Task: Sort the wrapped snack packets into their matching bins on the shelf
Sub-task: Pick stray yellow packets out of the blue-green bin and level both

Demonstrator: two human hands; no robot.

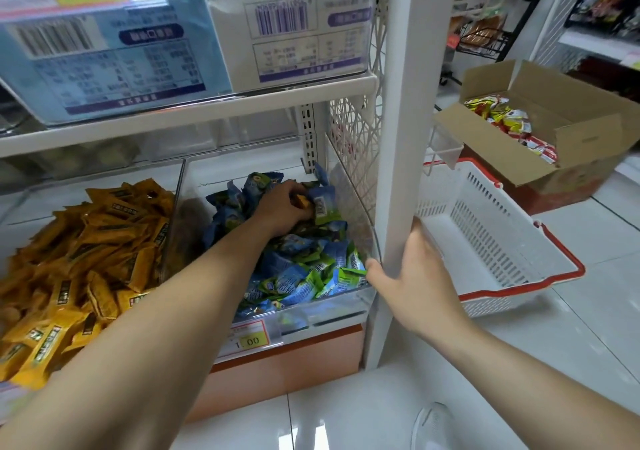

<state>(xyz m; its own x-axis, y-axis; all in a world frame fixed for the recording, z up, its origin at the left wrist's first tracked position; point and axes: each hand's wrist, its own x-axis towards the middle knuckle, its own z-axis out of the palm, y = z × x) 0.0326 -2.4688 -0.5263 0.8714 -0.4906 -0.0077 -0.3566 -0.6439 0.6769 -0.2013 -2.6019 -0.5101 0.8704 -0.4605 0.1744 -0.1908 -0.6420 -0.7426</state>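
Note:
A clear bin (349,299) on the low shelf holds a heap of blue and green packets (304,266). My left hand (284,207) is deep in that bin, fingers closed around a yellow packet (302,201) that lies among the blue ones. To the left, a second clear bin (173,186) is piled with yellow packets (86,252). My right hand (412,273) grips the white shelf post (398,138) at the bin's right corner.
A white shopping basket (491,242) with red handles sits on the tiled floor to the right. Behind it an open cardboard box (568,138) holds red and yellow packets. White cartons (287,30) fill the shelf above. A white shoe (433,425) shows at the bottom.

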